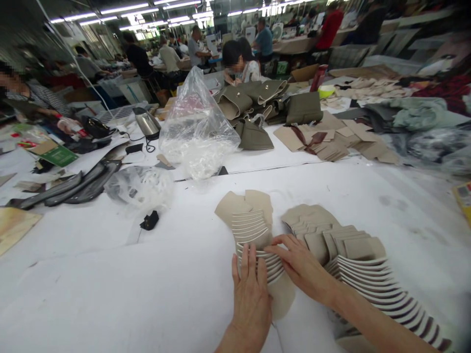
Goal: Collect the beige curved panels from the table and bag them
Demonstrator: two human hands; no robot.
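both hands, left hand (pixel 250 294) and right hand (pixel 300 264), press flat, fingers extended, on fanned beige pieces (pixel 257 235)

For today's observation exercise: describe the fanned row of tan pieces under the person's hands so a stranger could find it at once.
Start at the big white table and look to its near edge, where two fanned rows of tan cut pieces lie side by side. The one meant is the shorter left row, running toward the clear plastic bag. Unlike the longer right row, it has the left hand flat on it and the right hand touching it.

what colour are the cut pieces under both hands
Beige-tan, with pale edges showing where they overlap; the fanned pieces show best in the head view.
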